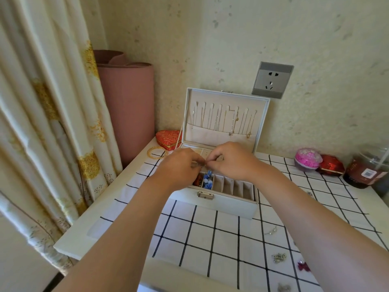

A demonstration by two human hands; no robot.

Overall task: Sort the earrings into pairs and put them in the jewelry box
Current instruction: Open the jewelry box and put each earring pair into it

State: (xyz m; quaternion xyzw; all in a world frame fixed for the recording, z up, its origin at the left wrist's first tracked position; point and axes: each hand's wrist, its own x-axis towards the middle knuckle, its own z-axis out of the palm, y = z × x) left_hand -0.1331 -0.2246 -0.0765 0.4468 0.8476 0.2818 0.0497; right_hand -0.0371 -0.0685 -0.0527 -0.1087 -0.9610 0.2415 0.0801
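A white jewelry box (219, 204) stands open on the checked cloth, with necklaces hanging in its raised lid (226, 114). Its front row of slots holds blue earrings (207, 180) and a red piece (197, 180) at the left end. Over the box my left hand (179, 167) and my right hand (233, 161) meet, fingertips together, pinching a small silvery earring (200, 164) between them. Loose earrings lie on the cloth at the right: a silver one (271, 230), a pale cluster (279, 257), a dark red bow (303, 267) and a grey one (284, 287).
A red heart-shaped box (167, 138) and gold bangles (156, 152) lie left of the jewelry box. A pink roll (126, 106) and a curtain (48, 123) stand at the left. A pink pot (307, 160), a red box (331, 165) and a dark jar (366, 171) sit at the right.
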